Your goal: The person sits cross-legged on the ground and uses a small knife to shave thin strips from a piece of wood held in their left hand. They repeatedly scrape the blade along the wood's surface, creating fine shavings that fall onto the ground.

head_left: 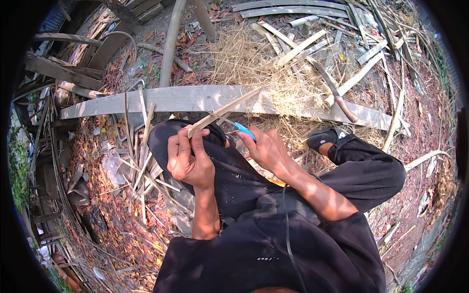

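Note:
My left hand (189,158) is closed, its fingertips and thumb pinching the lower end of a pale split-bamboo strip (232,105). The strip slants up and to the right across a wooden plank (181,100). My right hand (269,150) is wrapped round a small blue-handled tool (244,131), apparently a knife; its thin front part points toward the strip, and I cannot tell whether it touches. Beyond my right hand, a long curved blade with a wooden handle (346,108) rests across the plank.
Straw-like shavings (244,53) cover the plank's far side. Several cut bamboo pieces (303,46) lie at the back right. Thin strips (144,166) are piled beside my left knee, near a clear plastic bag (113,166). An upright pole (171,49) stands beyond the plank.

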`<act>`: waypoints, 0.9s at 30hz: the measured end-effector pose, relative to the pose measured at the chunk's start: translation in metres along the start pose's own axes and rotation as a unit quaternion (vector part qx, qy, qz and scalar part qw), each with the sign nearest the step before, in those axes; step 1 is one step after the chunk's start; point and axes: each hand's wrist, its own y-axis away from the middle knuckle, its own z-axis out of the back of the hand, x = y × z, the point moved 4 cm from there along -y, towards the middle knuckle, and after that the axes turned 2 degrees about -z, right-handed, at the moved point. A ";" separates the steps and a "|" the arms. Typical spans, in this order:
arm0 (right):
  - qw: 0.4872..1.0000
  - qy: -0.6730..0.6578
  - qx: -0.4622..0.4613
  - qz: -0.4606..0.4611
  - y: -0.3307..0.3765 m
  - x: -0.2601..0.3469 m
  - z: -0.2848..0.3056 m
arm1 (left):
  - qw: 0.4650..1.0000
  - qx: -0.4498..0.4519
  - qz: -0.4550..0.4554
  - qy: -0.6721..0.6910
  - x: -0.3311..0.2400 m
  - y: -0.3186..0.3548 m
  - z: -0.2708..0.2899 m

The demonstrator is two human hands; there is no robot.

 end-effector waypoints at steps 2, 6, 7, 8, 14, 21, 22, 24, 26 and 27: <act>1.000 0.019 -0.016 0.010 0.003 -0.005 -0.004 | 1.000 -0.017 -0.020 0.000 0.003 0.003 0.000; 0.995 0.071 -0.052 0.042 0.000 -0.012 -0.008 | 0.999 -0.038 -0.015 0.018 0.005 -0.001 -0.002; 0.994 0.077 -0.060 0.047 -0.001 -0.012 -0.008 | 0.999 -0.040 -0.008 0.023 0.004 -0.002 -0.002; 0.996 0.061 -0.053 0.036 -0.001 -0.014 -0.009 | 0.999 -0.033 -0.018 0.012 0.002 -0.004 -0.002; 0.998 -0.053 0.020 0.019 0.022 0.017 0.019 | 0.997 0.003 -0.079 -0.012 -0.002 -0.001 0.002; 1.000 0.001 0.021 0.009 0.004 0.026 0.022 | 0.998 -0.004 -0.065 0.022 -0.008 0.002 -0.009; 0.999 0.042 0.000 0.014 0.002 0.015 0.021 | 0.997 -0.016 -0.070 0.032 -0.007 0.001 -0.012; 0.987 0.045 0.055 -0.144 -0.011 -0.033 0.008 | 0.998 -0.020 -0.053 0.027 -0.007 0.002 -0.010; 0.987 0.101 0.010 -0.122 -0.004 -0.064 0.009 | 0.998 0.009 -0.062 0.007 -0.013 0.003 -0.009; 0.988 0.090 0.031 -0.125 -0.002 -0.053 0.017 | 0.997 0.002 -0.076 -0.004 -0.014 0.007 -0.005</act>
